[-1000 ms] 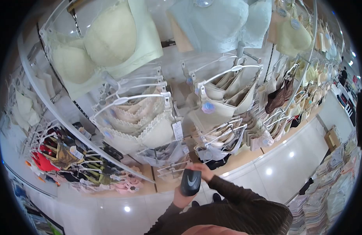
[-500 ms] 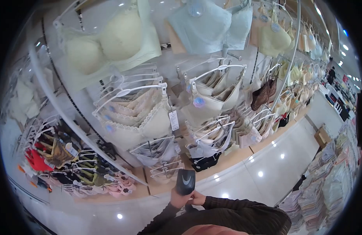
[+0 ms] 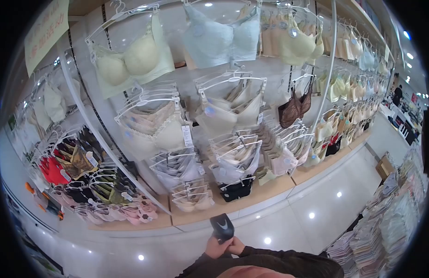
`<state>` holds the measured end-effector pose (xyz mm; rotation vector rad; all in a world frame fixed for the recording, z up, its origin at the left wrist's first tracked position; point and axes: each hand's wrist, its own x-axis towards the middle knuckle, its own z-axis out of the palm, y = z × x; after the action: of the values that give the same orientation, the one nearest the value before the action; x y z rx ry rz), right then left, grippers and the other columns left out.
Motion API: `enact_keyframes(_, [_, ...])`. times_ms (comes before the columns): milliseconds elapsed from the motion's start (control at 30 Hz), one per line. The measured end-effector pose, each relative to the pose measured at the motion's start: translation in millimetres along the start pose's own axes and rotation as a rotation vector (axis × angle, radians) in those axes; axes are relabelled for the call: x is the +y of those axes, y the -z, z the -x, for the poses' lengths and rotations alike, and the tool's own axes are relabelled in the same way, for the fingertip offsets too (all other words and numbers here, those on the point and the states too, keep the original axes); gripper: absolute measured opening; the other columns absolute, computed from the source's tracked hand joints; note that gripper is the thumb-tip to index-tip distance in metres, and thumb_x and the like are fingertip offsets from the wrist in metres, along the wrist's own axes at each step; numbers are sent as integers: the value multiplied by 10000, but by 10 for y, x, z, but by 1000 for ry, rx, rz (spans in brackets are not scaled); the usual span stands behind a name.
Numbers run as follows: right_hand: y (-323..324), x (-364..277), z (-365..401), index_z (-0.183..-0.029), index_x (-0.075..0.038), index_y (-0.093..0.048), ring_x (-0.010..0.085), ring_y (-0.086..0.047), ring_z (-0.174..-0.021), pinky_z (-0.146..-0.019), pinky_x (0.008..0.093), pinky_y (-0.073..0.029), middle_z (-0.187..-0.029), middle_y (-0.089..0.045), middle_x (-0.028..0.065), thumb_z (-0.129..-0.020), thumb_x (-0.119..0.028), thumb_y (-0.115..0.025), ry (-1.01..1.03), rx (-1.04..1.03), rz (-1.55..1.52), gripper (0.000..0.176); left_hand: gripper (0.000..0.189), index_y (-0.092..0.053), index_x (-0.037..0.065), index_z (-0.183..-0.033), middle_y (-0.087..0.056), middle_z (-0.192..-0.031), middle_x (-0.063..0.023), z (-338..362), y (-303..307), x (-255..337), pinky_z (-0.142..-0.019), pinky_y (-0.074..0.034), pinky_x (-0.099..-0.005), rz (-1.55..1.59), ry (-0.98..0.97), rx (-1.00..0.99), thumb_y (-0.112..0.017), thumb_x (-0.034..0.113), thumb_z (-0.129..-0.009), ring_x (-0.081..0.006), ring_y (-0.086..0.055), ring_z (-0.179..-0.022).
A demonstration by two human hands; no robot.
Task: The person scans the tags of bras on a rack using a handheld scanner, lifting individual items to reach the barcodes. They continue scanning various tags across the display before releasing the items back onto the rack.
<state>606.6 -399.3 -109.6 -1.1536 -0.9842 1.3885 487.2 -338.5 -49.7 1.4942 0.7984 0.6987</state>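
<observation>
A black handheld device (image 3: 222, 226), like a barcode scanner, points away from me at the bottom centre of the head view. My left hand (image 3: 217, 249) is closed around its lower part. Close against that hand is my right hand (image 3: 236, 246), fingers closed, and what it grips below the device is hidden. Beyond the device hang bras on white hangers: beige ones (image 3: 226, 111), a lace-edged one (image 3: 170, 134) with a white tag (image 3: 187, 135), and a black one (image 3: 236, 190) low down.
A wooden ledge (image 3: 270, 187) runs under the wall racks. Red and dark bras (image 3: 52, 170) hang at the left, a brown one (image 3: 293, 109) right of centre. Stacked bagged garments (image 3: 370, 231) stand at the lower right. Far off at the right is a person (image 3: 398, 94).
The view has shifted, and more of the upper racks and a sign at the upper left now show. The device has tilted and sits slightly lower, still in my left hand.
</observation>
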Motion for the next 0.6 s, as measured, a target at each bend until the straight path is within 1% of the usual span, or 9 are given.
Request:
enact_keyframes(67, [96, -25, 236, -1068, -16, -610, 158, -624, -913, -805, 312, -510, -920, -662, 75, -809, -33, -622, 16, 122, 43, 260, 500, -504, -36, -1189, -628, -1028, -162, 102, -181, 109, -777, -523, -345, -212, -108, -25, -734, 188, -806, -250, -637, -932])
enact_keyframes(100, [153, 27, 297, -1068, -16, -610, 158, -624, -913, -805, 312, -510, -920, -662, 75, -809, -33, -622, 10, 123, 46, 260, 547, -480, -41, -1217, -609, -1058, -169, 158, -259, 137, -810, -519, -351, -319, -160, -38, -742, 191, -797, -265, -625, -984])
enact_keyframes(133, [229, 101, 329, -1063, -14, -610, 159, -623, -916, -809, 316, -509, -932, -661, 75, -807, -30, -620, 96, 143, 49, 256, 540, -495, -40, -1187, -577, -1092, -176, 150, -327, 126, -828, -508, -359, -210, -120, -77, -756, 184, -772, -284, -594, -1027])
enact_keyframes(167, [297, 164, 384, -1057, -12, -610, 160, -623, -919, -813, 320, -507, -944, -659, 76, -806, -27, -617, 182, 162, 52, 252, 540, -495, -40, -1187, -577, -1092, -176, 159, -387, 142, -828, -508, -359, -205, -117, -79, -756, 184, -772, -284, -594, -1027])
enact_keyframes(233, [308, -22, 524, -1045, -8, -614, 164, -623, -922, -820, 325, -505, -949, -658, 78, -804, -21, -613, 181, 191, 19, 241, 545, -509, -32, -1156, -554, -1130, -195, 131, -486, 372, -847, -488, -384, -244, -125, -135, -775, 184, -733, -304, -582, -1018])
enact_keyframes(300, [329, -97, 621, -1032, -5, -618, 168, -624, -925, -826, 329, -503, -953, -656, 80, -803, -16, -609, 183, 220, -16, 230, 543, -515, -28, -1144, -552, -1120, -197, 92, -574, 296, -855, -475, -398, -281, -178, -135, -780, 186, -722, -317, -573, -1017])
enact_keyframes(500, [467, 168, 768, -1076, 5, -593, 159, -620, -926, -827, 322, -500, -953, -647, 74, -800, 10, -603, 237, 223, -32, 276, 566, -530, -16, -1136, -552, -1082, -199, 97, -798, 249, -887, -438, -426, -456, -302, -162, -794, 235, -702, -354, -538, -1017])
enact_keyframes(567, [434, 134, 828, -1115, 0, -578, 148, -616, -911, -801, 310, -502, -943, -642, 64, -802, 7, -610, 255, 294, -247, 315, 573, -533, -15, -1139, -551, -1079, -198, 98, -844, 252, -894, -433, -431, -474, -304, -186, -795, 250, -704, -356, -531, -1024])
enact_keyframes(600, [458, 133, 848, -1115, 0, -578, 148, -616, -911, -801, 310, -502, -943, -642, 64, -802, 7, -610, 252, 299, -252, 315, 589, -534, -11, -1154, -545, -1091, -198, 98, -870, 288, -901, -429, -433, -476, -318, -204, -798, 261, -702, -357, -526, -1030])
